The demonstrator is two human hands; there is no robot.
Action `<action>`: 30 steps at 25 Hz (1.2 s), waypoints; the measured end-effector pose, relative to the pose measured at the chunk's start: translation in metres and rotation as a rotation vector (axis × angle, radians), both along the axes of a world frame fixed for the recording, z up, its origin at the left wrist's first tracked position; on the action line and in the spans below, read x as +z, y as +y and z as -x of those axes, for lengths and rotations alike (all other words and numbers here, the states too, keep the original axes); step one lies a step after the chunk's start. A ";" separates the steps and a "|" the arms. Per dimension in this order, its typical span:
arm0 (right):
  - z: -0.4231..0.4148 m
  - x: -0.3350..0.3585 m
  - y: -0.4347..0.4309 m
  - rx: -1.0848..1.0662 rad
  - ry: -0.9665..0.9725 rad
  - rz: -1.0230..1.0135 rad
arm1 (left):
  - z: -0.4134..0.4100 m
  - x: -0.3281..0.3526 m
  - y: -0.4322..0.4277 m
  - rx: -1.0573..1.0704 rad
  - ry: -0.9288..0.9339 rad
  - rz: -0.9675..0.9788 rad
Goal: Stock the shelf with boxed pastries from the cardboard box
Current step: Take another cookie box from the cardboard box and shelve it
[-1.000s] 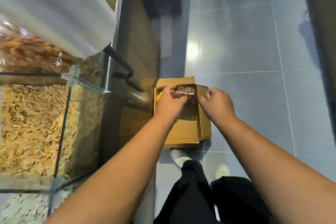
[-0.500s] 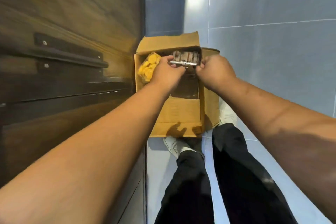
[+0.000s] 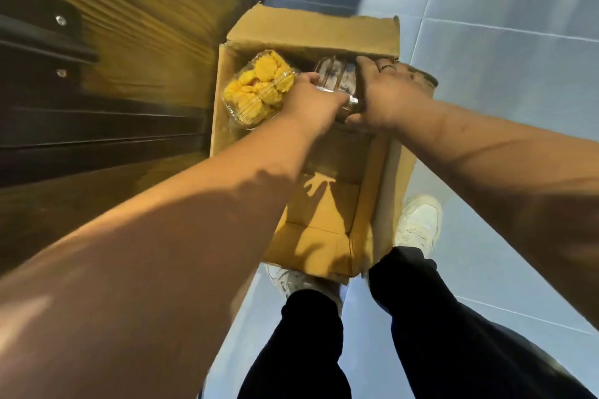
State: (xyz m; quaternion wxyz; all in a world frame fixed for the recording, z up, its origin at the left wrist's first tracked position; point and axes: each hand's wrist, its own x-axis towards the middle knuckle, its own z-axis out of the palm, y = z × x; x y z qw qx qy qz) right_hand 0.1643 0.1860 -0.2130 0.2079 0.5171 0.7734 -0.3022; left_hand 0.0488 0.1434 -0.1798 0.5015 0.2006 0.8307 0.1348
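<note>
You are looking down into an open cardboard box (image 3: 327, 227) that sits on the blue tile floor (image 3: 505, 81), right beside a dark wooden cabinet (image 3: 107, 81) on your left. Both your arms reach down into the far end of the box.

Your hands are on a clear plastic pack of brown pastries (image 3: 335, 76). Your left hand (image 3: 311, 100) holds the near left side of the pack, with the fingers curled around its edge. Your right hand (image 3: 385, 91) lies over the right side and top of the pack. Its fingers are close together and bent over the far edge, and the thumb presses the near corner. There is a ring (image 3: 388, 67) on one finger of that hand. The pack is between your two hands, inside the box at the far end. The picture is a bit blurry here, so you cannot tell if the pack is lifted off the bottom.

Just beside it on the left, a second clear pack of yellow pastries (image 3: 259, 87) leans against the left wall of the box. Your left hand touches it or is very near it.

The near half of the box shows bare cardboard. Your white shoes (image 3: 419, 223) stand at the near end of the box, and your legs are in black trousers (image 3: 431, 317).
</note>
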 end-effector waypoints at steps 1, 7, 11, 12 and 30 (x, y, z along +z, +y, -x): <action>0.002 -0.006 0.002 0.002 -0.028 0.005 | -0.001 -0.003 -0.001 0.025 0.008 -0.004; 0.013 -0.002 -0.010 -0.123 -0.062 -0.054 | 0.011 -0.003 -0.010 0.264 -0.077 -0.038; -0.002 0.026 -0.012 -0.250 -0.003 0.018 | 0.023 0.018 -0.006 0.391 -0.033 -0.047; -0.007 0.039 -0.013 -0.295 0.033 0.046 | 0.023 0.028 -0.006 0.396 -0.033 -0.045; -0.098 0.358 -0.075 -1.151 0.802 0.601 | 0.017 0.324 -0.069 0.271 -0.184 -0.069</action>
